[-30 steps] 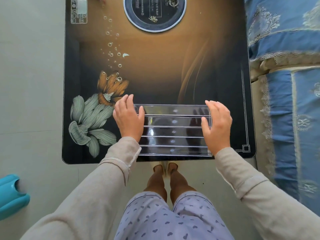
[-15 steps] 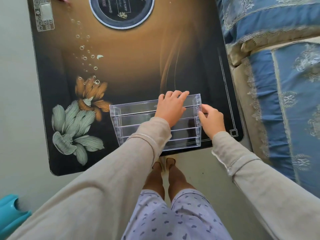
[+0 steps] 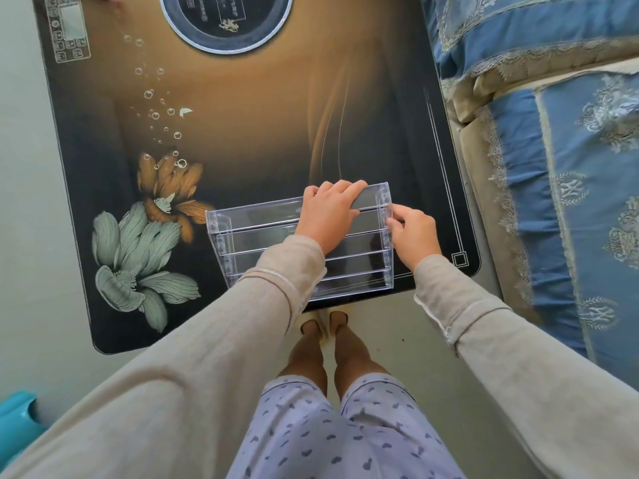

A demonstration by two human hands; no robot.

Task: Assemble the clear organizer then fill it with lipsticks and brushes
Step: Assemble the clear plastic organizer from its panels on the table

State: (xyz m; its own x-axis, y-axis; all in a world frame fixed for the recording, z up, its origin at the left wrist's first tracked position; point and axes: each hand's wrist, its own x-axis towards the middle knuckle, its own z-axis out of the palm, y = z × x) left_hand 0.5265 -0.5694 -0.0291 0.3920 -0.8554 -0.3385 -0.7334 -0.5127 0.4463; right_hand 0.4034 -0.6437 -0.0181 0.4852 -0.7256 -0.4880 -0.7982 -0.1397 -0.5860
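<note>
The clear organizer [image 3: 256,233], a stepped transparent rack with several rows, stands at the near edge of the dark flower-printed table [image 3: 242,133]. My left hand [image 3: 328,216] reaches across and lies on top of the rack's right half, fingers curled over its back wall. My right hand [image 3: 413,233] pinches the rack's right side panel with its fingertips. No lipsticks or brushes are in view.
A round dark inlay [image 3: 226,20] sits at the table's far end. A blue patterned bed [image 3: 560,167] runs close along the right side. A turquoise plastic object [image 3: 15,423] lies on the floor at lower left. My legs show below the table edge.
My left hand crossed from the rack's left end to its right half. My right hand shifted to the right side panel. The rack now sits slightly turned and the view shifted.
</note>
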